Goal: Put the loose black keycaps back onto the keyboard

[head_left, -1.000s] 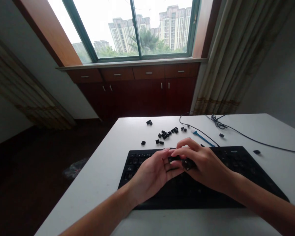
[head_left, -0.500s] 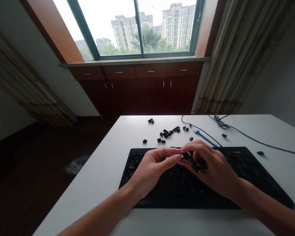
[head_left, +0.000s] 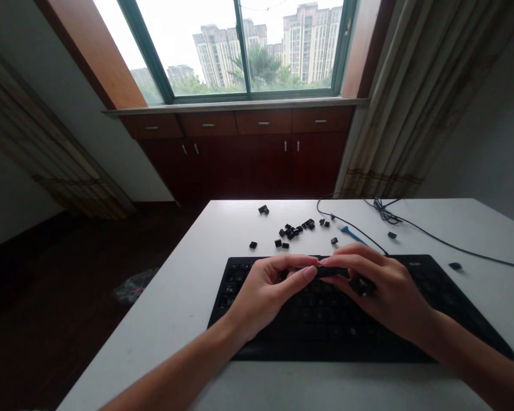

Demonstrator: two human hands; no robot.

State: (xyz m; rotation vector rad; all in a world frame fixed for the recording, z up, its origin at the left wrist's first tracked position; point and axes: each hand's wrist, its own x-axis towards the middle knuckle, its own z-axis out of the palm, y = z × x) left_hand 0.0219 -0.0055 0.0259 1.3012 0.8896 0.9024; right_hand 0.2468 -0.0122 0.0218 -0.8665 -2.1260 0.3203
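Note:
Above the black keyboard, my left hand and my right hand meet over its middle rows. A long black keycap lies between them, its left end at my left fingertips and the rest in my right fingers. A second dark keycap sits against my right fingers. Several loose black keycaps lie on the white table beyond the keyboard. My hands hide the keys beneath them.
A blue keycap puller and a black cable lie beyond the keyboard at the right, with a single keycap further right. Past the table stand a dark wooden cabinet and a window.
My right hand has moved to the right, drawing my hands slightly apart. The long keycap now lies level between them. The view has tilted slightly.

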